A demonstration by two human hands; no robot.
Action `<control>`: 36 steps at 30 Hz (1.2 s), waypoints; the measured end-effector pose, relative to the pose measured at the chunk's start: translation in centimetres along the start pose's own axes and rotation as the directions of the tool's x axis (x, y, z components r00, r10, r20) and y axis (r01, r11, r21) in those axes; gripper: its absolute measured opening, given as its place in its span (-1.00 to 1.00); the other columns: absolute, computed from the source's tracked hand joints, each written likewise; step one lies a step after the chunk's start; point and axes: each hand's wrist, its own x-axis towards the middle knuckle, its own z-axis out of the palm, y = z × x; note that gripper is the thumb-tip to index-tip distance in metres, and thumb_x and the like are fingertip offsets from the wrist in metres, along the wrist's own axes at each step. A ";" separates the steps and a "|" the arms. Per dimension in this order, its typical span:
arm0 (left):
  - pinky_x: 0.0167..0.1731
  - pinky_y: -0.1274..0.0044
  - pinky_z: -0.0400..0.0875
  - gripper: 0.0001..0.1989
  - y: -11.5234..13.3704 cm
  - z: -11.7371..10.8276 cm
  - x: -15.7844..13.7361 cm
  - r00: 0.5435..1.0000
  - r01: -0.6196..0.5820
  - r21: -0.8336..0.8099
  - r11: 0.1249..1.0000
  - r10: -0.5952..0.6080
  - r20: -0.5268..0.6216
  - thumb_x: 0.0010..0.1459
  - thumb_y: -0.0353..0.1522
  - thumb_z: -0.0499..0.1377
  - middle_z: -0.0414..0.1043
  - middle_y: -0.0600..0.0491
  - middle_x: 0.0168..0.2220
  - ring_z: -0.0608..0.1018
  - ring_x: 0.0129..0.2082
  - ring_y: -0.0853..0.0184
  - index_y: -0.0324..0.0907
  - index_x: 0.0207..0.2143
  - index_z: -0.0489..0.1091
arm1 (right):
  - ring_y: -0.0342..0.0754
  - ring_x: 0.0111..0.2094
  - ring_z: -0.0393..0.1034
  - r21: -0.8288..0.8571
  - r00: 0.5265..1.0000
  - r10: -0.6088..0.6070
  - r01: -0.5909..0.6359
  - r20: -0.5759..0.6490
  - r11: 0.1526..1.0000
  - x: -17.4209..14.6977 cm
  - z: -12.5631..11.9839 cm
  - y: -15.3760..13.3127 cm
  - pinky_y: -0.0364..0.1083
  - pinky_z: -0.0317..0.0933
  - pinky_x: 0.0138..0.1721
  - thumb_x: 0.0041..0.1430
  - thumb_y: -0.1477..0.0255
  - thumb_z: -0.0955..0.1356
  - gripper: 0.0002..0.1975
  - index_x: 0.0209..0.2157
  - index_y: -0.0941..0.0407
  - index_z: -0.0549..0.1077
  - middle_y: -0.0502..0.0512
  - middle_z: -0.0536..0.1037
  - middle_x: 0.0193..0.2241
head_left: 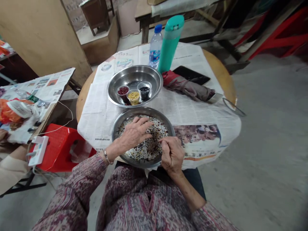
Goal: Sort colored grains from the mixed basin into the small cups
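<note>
A metal basin point(169, 123) at the table's near edge holds mixed grains point(144, 153), mostly white with dark and yellow bits. Over the grains my left hand point(134, 133) lies palm down with its fingers spread, holding nothing visible. At the basin's right rim my right hand point(172, 154) is closed, thumb against the curled fingers; whatever is in it, if anything, is hidden. Just behind stands a second metal basin point(134, 73). Inside it are three small clear cups: one of dark red beans point(123, 90), one of yellow beans point(133, 95) and one of black beans point(144, 89).
Newspaper point(96, 109) covers the round table. Behind the basins stand a water bottle point(156, 46) and a green bottle point(170, 45). A folded umbrella point(186, 86) and a dark flat case point(192, 75) lie to the right. At left are a red stool point(59, 147) and a power strip point(38, 150).
</note>
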 end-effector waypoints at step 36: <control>-0.10 0.42 0.49 -0.73 1.2 -0.2 -0.8 0.984 0.171 0.040 0.984 -0.173 0.036 0.32 -0.57 -0.05 0.31 -0.09 0.05 0.44 -0.01 0.23 -0.19 -0.04 0.33 | -0.05 -0.37 0.34 0.022 0.999 -0.049 0.049 -0.004 0.999 -0.2 0.1 0.3 -0.02 0.17 -0.26 0.28 0.55 0.25 -0.82 -0.39 0.06 0.37 0.00 0.48 -0.46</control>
